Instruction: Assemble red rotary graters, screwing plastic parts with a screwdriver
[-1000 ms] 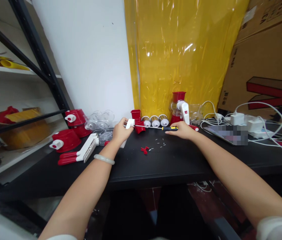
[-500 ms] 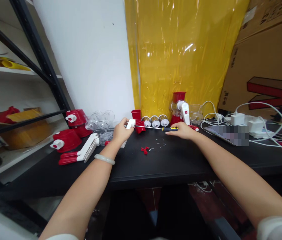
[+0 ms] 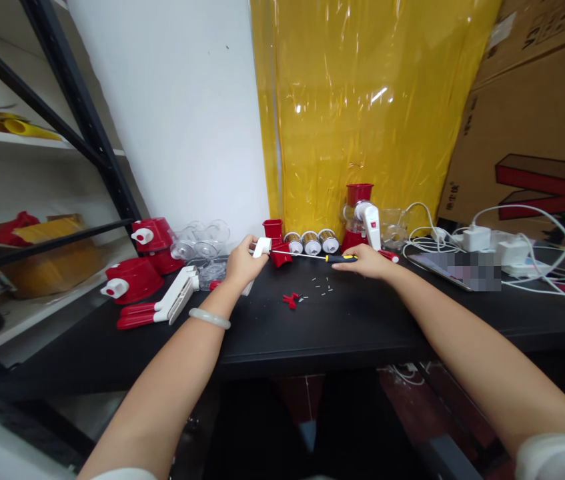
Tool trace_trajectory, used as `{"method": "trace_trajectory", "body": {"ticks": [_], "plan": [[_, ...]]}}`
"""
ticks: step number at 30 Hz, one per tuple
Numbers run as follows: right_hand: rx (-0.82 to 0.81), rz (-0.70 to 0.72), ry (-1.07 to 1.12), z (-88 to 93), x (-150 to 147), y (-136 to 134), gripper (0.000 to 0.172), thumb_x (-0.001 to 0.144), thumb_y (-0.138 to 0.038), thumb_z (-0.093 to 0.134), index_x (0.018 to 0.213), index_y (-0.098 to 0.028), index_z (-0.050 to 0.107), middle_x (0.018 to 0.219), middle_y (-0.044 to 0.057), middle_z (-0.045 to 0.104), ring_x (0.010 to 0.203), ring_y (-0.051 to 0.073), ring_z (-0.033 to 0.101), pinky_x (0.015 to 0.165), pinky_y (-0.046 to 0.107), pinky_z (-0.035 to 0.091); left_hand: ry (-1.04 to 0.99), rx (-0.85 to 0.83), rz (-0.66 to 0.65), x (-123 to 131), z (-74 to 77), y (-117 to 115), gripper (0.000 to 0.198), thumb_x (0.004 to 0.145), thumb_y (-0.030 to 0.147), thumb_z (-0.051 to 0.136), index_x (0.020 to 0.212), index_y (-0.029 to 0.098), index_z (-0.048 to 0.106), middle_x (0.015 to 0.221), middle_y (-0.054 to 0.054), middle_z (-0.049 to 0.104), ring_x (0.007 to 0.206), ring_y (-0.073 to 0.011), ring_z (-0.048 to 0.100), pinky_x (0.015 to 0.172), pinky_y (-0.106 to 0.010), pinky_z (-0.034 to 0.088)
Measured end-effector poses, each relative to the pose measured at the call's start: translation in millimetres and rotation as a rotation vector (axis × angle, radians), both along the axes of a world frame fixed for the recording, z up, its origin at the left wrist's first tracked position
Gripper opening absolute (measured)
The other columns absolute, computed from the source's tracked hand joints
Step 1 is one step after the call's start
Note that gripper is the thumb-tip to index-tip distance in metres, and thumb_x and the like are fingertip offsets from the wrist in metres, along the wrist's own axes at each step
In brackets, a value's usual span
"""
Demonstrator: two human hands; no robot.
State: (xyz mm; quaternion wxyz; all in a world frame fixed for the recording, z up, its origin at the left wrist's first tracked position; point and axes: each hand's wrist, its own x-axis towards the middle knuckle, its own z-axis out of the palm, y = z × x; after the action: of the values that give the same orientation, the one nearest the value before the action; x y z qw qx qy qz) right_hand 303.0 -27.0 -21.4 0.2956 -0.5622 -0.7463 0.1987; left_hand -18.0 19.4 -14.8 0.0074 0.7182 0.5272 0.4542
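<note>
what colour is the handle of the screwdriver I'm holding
The screwdriver handle in your right hand is black and yellow, best seen in the head view.

screwdriver (image 3: pixel 338 259) above table (image 3: pixel 282 333) | cylinders (image 3: pixel 311 243) behind | adapters (image 3: pixel 511 253) right | shelving (image 3: pixel 76 105) left

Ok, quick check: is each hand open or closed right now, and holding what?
Left hand: closed, holding a white crank handle.
Right hand: closed, holding a black-and-yellow-handled screwdriver.
</note>
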Motion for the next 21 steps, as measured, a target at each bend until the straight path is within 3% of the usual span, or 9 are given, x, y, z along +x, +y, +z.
{"method": "trace_trajectory", "body": {"ticks": [21], "plan": [[-0.096,0.010,0.011,1.0,-0.3,-1.3,0.053,0.065,-0.069,0.065,0.070,-0.017,0.058,0.048,-0.004,0.048,0.038,0.010,0.044,0.040,0.024,0.031,0.026,0.006,0.004,-0.3,0.5,-1.6,0.021,0.070,0.028,0.062,0.091,0.027,0.056,0.087,0.003,0.069,0.074,-0.0162,0.063,0.063,-0.024,0.041]]}}
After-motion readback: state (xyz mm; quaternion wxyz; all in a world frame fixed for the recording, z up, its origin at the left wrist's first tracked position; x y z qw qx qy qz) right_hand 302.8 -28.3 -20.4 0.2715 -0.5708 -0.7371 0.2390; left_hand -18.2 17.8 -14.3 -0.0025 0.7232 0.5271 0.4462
